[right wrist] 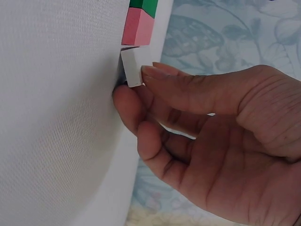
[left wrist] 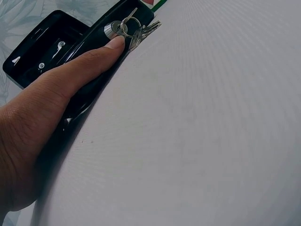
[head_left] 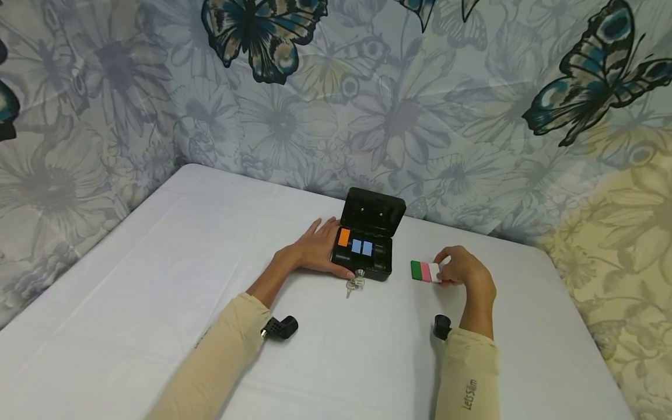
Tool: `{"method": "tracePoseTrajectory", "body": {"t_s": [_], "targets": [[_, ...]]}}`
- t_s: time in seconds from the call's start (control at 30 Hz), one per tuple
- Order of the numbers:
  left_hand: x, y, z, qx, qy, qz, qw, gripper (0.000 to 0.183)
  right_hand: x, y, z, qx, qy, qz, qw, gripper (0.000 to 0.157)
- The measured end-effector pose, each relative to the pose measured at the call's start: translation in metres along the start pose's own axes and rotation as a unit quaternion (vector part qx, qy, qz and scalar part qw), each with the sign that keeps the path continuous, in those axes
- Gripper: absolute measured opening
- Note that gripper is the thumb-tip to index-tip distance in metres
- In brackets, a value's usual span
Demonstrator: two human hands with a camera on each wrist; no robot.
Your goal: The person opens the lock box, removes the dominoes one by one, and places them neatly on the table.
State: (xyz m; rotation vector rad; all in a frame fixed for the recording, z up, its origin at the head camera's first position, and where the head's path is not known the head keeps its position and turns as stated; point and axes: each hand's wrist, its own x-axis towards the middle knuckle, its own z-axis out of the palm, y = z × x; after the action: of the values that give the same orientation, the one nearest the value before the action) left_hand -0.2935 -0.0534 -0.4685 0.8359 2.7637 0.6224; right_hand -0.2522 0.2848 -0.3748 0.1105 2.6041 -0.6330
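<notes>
A black lockable cash box (head_left: 379, 272) stands on the table with its lid (head_left: 374, 213) raised. Inside lie one orange block (head_left: 343, 237) and two blue blocks (head_left: 362, 247). My left hand (head_left: 319, 251) rests along the box's left side, fingers stretched out. In the left wrist view its thumb lies straight along the front, its tip by the lock and the keys (left wrist: 136, 37). To the right of the box, my right hand (head_left: 458, 268) pinches a white block (right wrist: 132, 67) between thumb and fingers. That block stands beside a pink block (right wrist: 138, 27) and a green block (head_left: 416, 270), in a row.
A white cloth covers the table (head_left: 210, 233). Behind it hangs a wall covering (head_left: 283, 122) with flowers and butterflies. Each sleeve carries a small black wrist camera, one on the left (head_left: 283, 328) and one on the right (head_left: 442, 326).
</notes>
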Motion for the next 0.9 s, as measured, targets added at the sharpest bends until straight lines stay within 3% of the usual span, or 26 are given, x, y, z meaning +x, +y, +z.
{"method": "tracePoseTrajectory", "body": {"t_s": [0.9], "targets": [[-0.0024, 0.0011, -0.0023, -0.006, 0.004, 0.008, 0.9999, 0.131, -0.0075, -0.0042, -0.0053, -0.006, 0.009, -0.006, 1.000, 0.046]]}}
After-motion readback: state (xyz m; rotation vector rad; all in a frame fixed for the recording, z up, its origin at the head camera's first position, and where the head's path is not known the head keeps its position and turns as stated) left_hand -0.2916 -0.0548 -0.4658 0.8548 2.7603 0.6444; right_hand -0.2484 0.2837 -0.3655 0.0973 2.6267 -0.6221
